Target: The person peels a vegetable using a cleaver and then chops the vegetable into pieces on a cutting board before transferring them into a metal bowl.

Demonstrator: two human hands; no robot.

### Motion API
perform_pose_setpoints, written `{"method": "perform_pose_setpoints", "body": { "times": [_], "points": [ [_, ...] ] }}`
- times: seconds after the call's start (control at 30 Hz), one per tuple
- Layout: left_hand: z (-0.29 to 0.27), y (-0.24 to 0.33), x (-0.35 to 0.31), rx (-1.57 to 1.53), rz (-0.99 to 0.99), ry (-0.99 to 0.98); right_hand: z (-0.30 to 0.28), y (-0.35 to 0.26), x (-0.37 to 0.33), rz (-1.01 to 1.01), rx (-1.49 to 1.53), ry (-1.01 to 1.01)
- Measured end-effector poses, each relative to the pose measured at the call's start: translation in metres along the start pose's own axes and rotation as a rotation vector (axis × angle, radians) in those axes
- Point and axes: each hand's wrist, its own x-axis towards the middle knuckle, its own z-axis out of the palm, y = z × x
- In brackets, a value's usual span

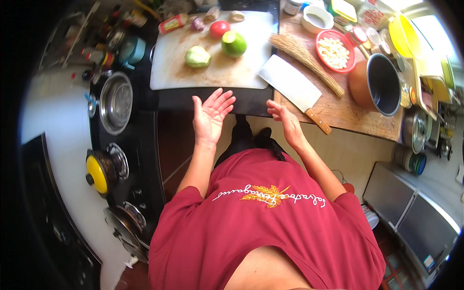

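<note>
My left hand [211, 117] is held palm up with its fingers spread, just off the near edge of a white cutting board [169, 77], and nothing is in it. To its right my right hand [288, 123] is also empty, its fingers stretched forward, near the wooden handle of a cleaver [292, 84]. That cleaver lies flat, its blade tip over the board's right corner. A pale green peeled-looking vegetable piece [197, 57] rests on the board beside a darker green round one [234, 44] with a pale cut top. Behind them sit a tomato [219, 29] and a small purple onion [197, 24].
Right of the board, a straw brush [307, 60] lies on the wooden table [348, 113]. Beyond it stand a red basket [319, 48] of pale chopped pieces and a deep brown pot [362, 84]. A stove with a yellow-lidded pot [99, 174] runs along the left.
</note>
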Motion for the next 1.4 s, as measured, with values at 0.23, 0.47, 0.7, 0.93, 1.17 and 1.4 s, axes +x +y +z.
{"method": "perform_pose_setpoints", "body": {
  "times": [0.23,0.47,0.7,0.93,1.17,1.4],
  "points": [
    [0.046,-0.036,-0.06,-0.218,-0.008,0.058,0.079,-0.054,0.037,-0.647,-0.48,-0.069],
    [0.021,-0.028,-0.108,-0.016,-0.059,-0.02,0.135,-0.006,0.039,-0.601,-0.392,-0.289],
    [-0.074,0.032,-0.128,0.0,-0.008,0.109,0.185,0.051,0.059,-0.145,-0.617,-0.4],
    [-0.266,0.194,-0.11,0.174,0.639,0.626,0.26,0.033,0.118,0.21,-0.469,-0.192],
    [-0.388,0.307,-0.072,0.237,0.723,1.087,0.386,0.01,0.208,0.234,-0.262,-0.183],
    [-0.462,0.324,-0.013,0.307,0.553,1.013,0.469,0.002,0.281,0.217,-0.15,-0.108]
  ]
}}
